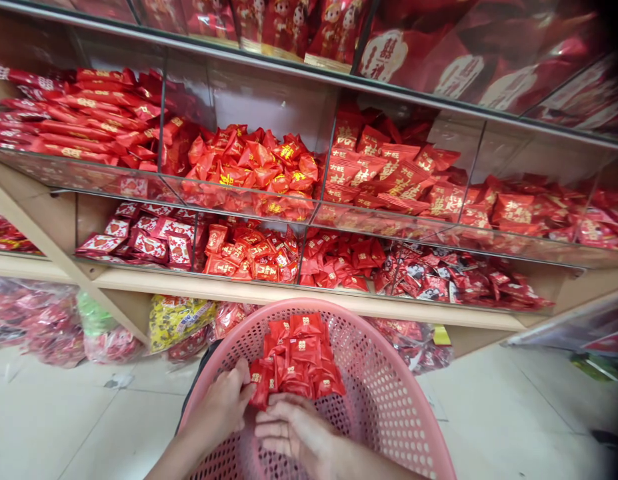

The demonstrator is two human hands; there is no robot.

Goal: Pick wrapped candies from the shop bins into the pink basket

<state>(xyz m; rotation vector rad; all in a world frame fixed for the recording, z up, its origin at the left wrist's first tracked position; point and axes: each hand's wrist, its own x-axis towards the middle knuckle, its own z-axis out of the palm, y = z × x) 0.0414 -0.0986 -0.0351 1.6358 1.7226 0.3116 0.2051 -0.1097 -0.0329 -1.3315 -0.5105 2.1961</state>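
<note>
The basket (396,400) has room right of obstructing red packets (303,352).

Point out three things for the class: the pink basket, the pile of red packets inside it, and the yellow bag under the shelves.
Pink basket (401,407): head view, perforated inner wall.
Pile of red packets (299,353): head view, middle of the pile.
Yellow bag (175,323): head view, its front side.
</note>
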